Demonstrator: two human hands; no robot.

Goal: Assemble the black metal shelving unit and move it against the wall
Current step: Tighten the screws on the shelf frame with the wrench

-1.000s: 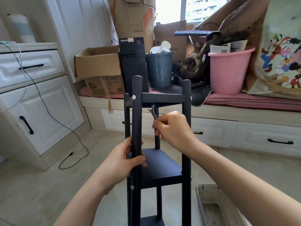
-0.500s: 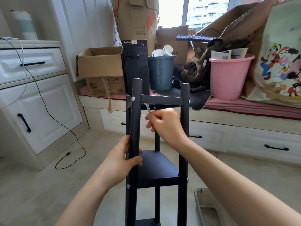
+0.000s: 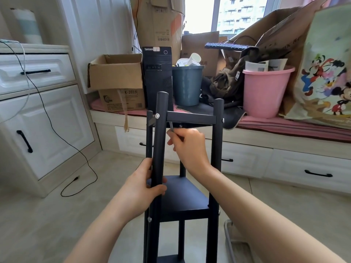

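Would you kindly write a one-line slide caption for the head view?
Left hand grips a post of the black shelf; right hand holds a small wrench under its top rail.

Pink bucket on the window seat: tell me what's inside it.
Folded papers or booklets stick up above the rim of the pink bucket. Anything deeper inside is hidden by its opaque wall.

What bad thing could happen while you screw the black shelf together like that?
The little wrench is only pinched by the right hand under the top shelf, so it might slip off the screw and drop. The left hand alone steadies the front pole, so the tall shelf could wobble or tip.
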